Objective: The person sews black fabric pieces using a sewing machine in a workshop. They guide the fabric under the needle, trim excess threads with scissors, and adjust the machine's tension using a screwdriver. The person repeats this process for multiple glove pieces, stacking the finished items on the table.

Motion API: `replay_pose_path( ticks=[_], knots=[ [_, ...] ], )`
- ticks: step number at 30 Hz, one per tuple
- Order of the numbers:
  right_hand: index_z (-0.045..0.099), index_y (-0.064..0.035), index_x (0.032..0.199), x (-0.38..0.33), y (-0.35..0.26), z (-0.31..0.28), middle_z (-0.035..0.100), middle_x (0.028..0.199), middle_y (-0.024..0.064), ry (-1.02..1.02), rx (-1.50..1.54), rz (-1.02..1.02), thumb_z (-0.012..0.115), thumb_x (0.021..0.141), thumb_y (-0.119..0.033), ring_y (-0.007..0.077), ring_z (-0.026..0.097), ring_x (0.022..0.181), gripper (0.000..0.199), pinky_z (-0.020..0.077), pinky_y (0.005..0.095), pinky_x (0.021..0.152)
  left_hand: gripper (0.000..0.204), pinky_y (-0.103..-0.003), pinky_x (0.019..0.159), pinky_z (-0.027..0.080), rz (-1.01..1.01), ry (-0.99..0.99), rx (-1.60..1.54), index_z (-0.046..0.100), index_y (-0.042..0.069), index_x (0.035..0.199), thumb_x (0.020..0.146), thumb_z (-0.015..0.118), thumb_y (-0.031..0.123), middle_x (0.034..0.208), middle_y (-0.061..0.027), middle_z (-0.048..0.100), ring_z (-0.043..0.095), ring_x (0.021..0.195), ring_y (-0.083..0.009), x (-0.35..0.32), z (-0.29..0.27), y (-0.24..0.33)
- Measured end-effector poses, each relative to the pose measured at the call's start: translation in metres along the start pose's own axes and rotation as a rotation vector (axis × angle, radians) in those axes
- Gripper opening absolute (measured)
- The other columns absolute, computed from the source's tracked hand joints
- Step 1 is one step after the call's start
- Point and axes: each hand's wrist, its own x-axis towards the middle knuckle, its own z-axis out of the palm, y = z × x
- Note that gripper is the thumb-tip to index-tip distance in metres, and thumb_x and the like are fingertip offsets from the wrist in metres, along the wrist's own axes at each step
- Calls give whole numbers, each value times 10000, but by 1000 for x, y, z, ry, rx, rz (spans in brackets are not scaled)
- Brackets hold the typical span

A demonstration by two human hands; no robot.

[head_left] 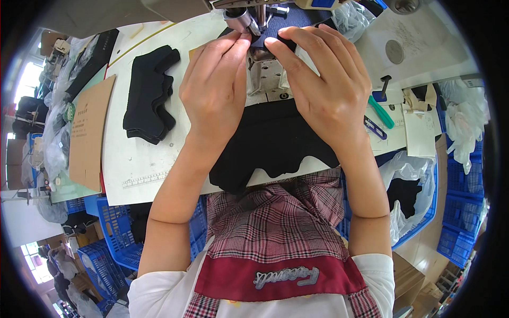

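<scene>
Black fabric (275, 140); red plaid apron (275, 228); blue crates (119, 233).

Item count, head view:

- Hands: two, the left hand (214, 85) and the right hand (328, 85), both at the black fabric piece (275, 140) under the sewing machine (260, 16)
- Sewing machines: one
- Black fabric pieces under the hands: one
- Stacks of cut black fabric (151, 95) on the counter (138, 169): one; the number of pieces in it cannot be told
- Cardboard sheets (90, 132): one
- Green-handled tools (382, 112): one
- Blue-handled tools (375, 127): one
- Blue plastic crates: at least three, one at lower left (114, 228), one to the right of the lap (424, 212), one at far right (464, 175)
</scene>
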Motion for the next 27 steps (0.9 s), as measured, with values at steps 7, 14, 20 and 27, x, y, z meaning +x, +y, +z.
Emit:
replay_pose_path(
  ticks=[7,14,20,27],
  knots=[
    [730,-79,938,12,-4,0,680,957,21,8,9,39,707,747,-34,243,659,868,197,538,352,811,202,-329,706,532,-33,7,1,671,10,924,736,669,-63,919,-98,691,655,805,-260,0,4,-7],
    [723,-68,930,12,3,14,689,938,28,71,78,58,702,778,-36,215,676,851,157,538,308,737,154,-320,717,534,-139,-7,8,692,0,845,719,638,-71,922,-86,697,661,806,-252,3,9,-12],
    [721,-60,931,9,3,18,693,939,29,88,113,86,698,785,-39,207,682,828,150,538,298,712,171,-316,716,533,-126,8,6,705,8,863,715,651,-56,909,-87,693,660,806,-250,4,11,-16],
    [715,-47,928,9,0,16,695,945,34,72,114,121,688,787,-29,209,686,827,145,535,292,695,187,-312,719,534,-140,-13,3,706,12,873,711,650,-61,914,-84,693,662,819,-245,3,10,-15]
  ],
)
